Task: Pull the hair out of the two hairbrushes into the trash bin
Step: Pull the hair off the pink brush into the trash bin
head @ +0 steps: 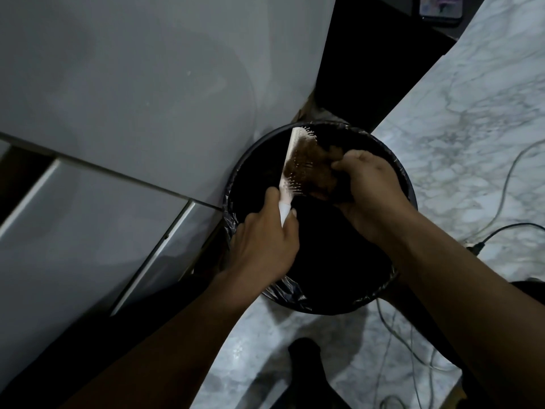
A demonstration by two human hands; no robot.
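A white hairbrush (290, 160) is held over the round black trash bin (408, 184), bristles facing right. My left hand (265, 246) is wrapped around its handle. A brown clump of hair (312, 175) sits tangled in the bristles. My right hand (368, 187) is closed on the right side of that clump, directly above the bin's dark opening. A second hairbrush is not in view.
The bin has a black liner (287, 290) and stands on a marble floor (472, 113). White cabinet panels (118, 98) fill the left side. Cables (501, 231) trail across the floor at right. My dark foot (306, 358) is below the bin.
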